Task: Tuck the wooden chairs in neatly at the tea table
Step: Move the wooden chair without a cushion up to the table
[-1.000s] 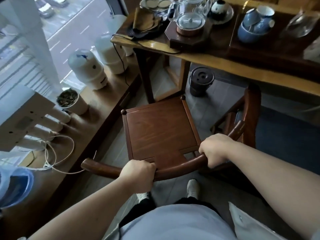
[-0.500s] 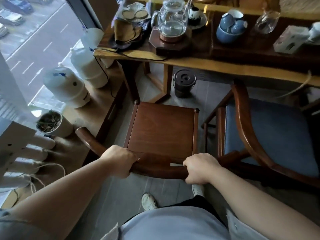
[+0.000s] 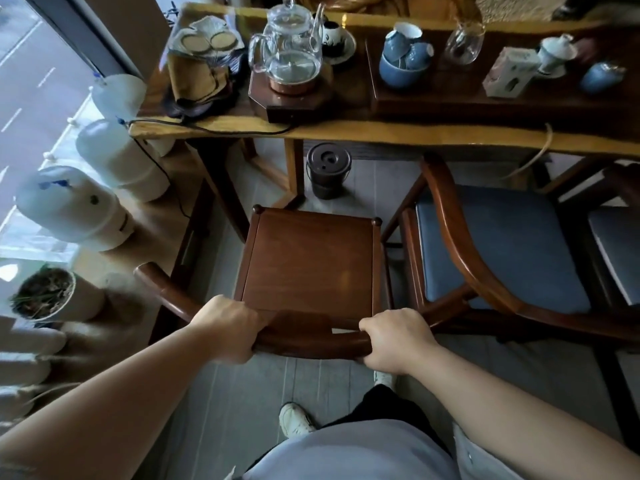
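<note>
**Both hands on the chair's back rail**

The left hand (image 3: pixel 230 329) and right hand (image 3: pixel 394 341) are each clamped on the curved back rail of the bare wooden chair (image 3: pixel 308 261). Its seat lies near of the tabletop (image 3: pixel 381 131), the far corners close to the table legs, not under the edge. Just right stands a cushioned chair (image 3: pixel 495 247). A glass teapot (image 3: pixel 289 50) sits on the tabletop.

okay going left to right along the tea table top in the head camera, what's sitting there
Folded brown cloth → glass kettle on its wooden base → blue bowl holding cups → glass pitcher → small white box → white lidded cup → blue cup.
</note>
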`<control>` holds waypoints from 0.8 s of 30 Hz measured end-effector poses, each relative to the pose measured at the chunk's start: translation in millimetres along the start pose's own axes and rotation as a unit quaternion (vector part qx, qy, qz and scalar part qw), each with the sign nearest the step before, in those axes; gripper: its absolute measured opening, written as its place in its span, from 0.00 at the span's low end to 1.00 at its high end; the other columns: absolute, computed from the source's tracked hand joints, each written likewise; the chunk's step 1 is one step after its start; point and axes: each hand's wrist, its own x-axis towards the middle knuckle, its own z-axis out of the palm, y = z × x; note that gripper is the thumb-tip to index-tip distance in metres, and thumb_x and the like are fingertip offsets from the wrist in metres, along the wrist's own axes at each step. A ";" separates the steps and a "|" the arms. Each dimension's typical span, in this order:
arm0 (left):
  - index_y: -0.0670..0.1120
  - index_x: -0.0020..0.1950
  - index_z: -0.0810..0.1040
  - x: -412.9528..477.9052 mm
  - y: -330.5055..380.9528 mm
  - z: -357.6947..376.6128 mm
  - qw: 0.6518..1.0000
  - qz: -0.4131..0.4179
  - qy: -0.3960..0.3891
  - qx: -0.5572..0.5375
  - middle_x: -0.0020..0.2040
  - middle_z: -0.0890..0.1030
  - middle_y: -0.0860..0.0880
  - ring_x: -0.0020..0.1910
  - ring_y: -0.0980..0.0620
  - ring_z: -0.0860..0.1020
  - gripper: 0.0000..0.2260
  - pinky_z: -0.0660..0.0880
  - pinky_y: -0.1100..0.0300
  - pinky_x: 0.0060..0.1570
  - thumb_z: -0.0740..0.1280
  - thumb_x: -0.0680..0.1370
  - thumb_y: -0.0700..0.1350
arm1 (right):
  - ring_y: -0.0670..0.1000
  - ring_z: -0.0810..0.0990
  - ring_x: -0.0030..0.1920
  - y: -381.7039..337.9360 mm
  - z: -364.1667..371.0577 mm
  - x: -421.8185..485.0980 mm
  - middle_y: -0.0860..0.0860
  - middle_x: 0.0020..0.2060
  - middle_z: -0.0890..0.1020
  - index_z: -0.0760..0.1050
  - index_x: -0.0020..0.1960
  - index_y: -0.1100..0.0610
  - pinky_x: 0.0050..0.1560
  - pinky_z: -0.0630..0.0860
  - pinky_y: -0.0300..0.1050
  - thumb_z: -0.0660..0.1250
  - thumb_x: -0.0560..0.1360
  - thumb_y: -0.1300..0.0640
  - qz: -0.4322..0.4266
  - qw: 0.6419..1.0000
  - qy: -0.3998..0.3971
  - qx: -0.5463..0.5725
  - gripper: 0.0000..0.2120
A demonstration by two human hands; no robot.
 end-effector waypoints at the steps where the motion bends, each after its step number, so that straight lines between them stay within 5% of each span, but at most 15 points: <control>1: 0.54 0.46 0.73 1.6 -3.4 -0.9 1.000 -0.006 -0.003 -0.003 0.35 0.76 0.53 0.37 0.49 0.79 0.06 0.75 0.58 0.38 0.62 0.70 0.50 | 0.52 0.79 0.41 -1.3 -2.0 2.0 0.46 0.36 0.78 0.74 0.43 0.47 0.40 0.68 0.48 0.65 0.67 0.45 0.000 1.000 0.002 0.001 0.08; 12: 0.54 0.48 0.77 33.1 -3.6 -19.7 0.999 -0.036 0.034 -0.023 0.30 0.71 0.54 0.32 0.50 0.74 0.09 0.71 0.59 0.33 0.64 0.69 0.48 | 0.53 0.79 0.42 33.5 -26.2 21.3 0.45 0.36 0.75 0.76 0.51 0.47 0.40 0.73 0.47 0.66 0.68 0.44 -0.019 1.000 -0.008 -0.022 0.13; 24: 0.54 0.44 0.78 70.3 -0.2 -36.8 0.999 -0.038 0.029 -0.015 0.32 0.77 0.55 0.29 0.55 0.75 0.07 0.77 0.59 0.33 0.68 0.68 0.53 | 0.52 0.76 0.39 72.0 -49.9 32.8 0.46 0.34 0.76 0.73 0.42 0.47 0.44 0.75 0.48 0.68 0.66 0.46 0.001 1.000 -0.021 -0.007 0.08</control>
